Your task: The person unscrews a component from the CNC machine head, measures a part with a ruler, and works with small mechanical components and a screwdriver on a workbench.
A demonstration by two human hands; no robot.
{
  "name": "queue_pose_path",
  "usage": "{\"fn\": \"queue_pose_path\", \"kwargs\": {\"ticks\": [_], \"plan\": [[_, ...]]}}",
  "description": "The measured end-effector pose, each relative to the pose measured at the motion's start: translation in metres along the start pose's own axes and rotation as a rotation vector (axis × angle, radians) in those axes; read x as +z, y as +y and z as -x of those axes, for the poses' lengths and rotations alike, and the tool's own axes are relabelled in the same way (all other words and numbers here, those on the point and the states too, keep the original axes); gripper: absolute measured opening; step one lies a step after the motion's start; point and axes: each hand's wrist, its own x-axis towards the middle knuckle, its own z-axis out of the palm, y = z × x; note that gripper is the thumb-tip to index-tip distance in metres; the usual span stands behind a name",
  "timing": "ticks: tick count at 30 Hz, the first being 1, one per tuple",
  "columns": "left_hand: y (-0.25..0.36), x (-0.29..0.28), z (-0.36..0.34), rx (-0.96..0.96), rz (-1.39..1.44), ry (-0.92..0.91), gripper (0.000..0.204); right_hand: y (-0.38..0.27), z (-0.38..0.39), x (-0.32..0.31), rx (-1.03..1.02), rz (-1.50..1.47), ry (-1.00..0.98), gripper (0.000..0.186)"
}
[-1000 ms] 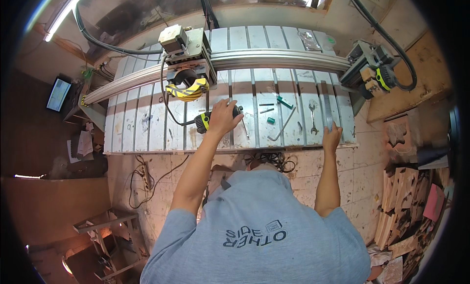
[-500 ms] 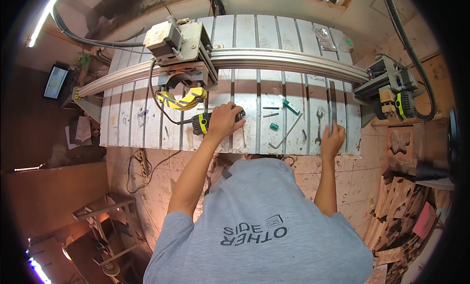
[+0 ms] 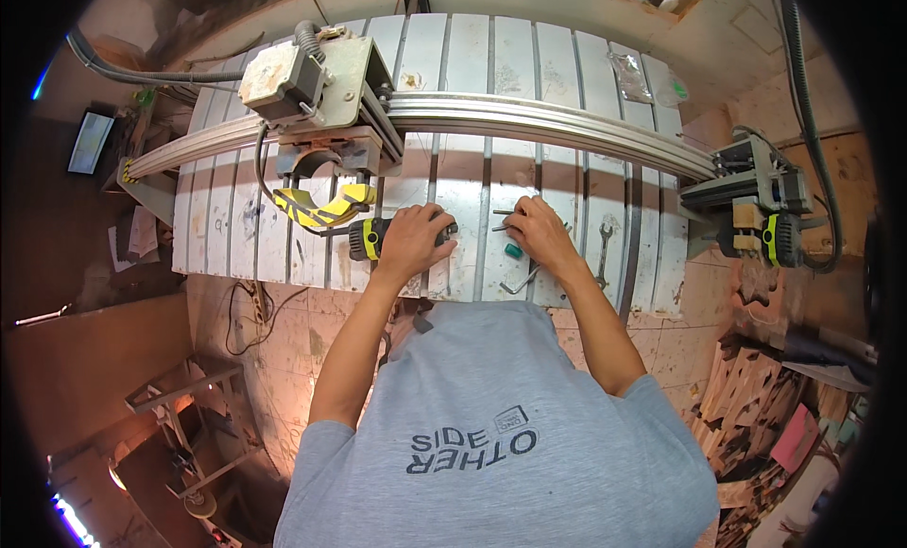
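Note:
My left hand (image 3: 413,242) is wrapped around a black and lime-yellow handheld router (image 3: 364,240), which lies on its side on the slotted table with a cable at its left end. My right hand (image 3: 540,234) pinches at the right ends of two short, thin metal rods (image 3: 503,213); its fingers partly hide them. Just below those fingers sits a small green cylindrical piece (image 3: 513,251). A bent metal rod (image 3: 516,288) shows under my right wrist, its upper part covered. To the right lie an open-ended wrench (image 3: 603,250) and a long dark flat bar (image 3: 629,236).
A metal gantry rail (image 3: 548,121) crosses the slotted table (image 3: 463,52). On its carriage are a motor (image 3: 281,83) and a yellow-black striped clamp (image 3: 323,206). Another black-yellow tool (image 3: 782,238) is mounted at the right end. Wood offcuts (image 3: 723,411) lie on the floor at right.
My right hand has left the dark flat bar and moved left to the thin rods. The bar now reaches nearer the front edge. My left hand remains on the router; the whole view has shifted slightly.

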Motion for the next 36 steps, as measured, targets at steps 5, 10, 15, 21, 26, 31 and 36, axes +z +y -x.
{"fn": "queue_pose_path", "kwargs": {"ticks": [5, 10, 15, 21, 26, 31, 36], "plan": [[0.002, -0.001, 0.001, -0.016, 0.018, -0.006, 0.037, 0.012, -0.001, 0.014, -0.031, 0.047, -0.019, 0.006], [0.002, 0.001, 0.0, -0.018, 0.016, -0.01, 0.037, 0.006, -0.009, 0.012, -0.149, 0.047, 0.038, 0.008], [0.002, 0.0, -0.001, -0.026, 0.023, -0.008, 0.036, -0.012, -0.025, 0.023, -0.198, -0.018, 0.117, 0.007], [0.003, -0.001, -0.001, -0.018, 0.021, -0.003, 0.037, -0.018, -0.028, 0.036, -0.155, -0.032, 0.056, 0.007], [0.003, 0.0, 0.0, -0.013, 0.015, 0.001, 0.038, -0.024, -0.029, 0.035, -0.136, -0.06, 0.015, 0.005], [0.004, -0.001, 0.0, -0.016, 0.007, -0.014, 0.038, -0.022, -0.035, 0.033, -0.156, -0.065, 0.007, 0.005], [0.003, 0.0, -0.001, -0.003, 0.0, 0.009, 0.037, -0.019, -0.042, 0.032, -0.184, -0.091, -0.06, 0.006]]}}
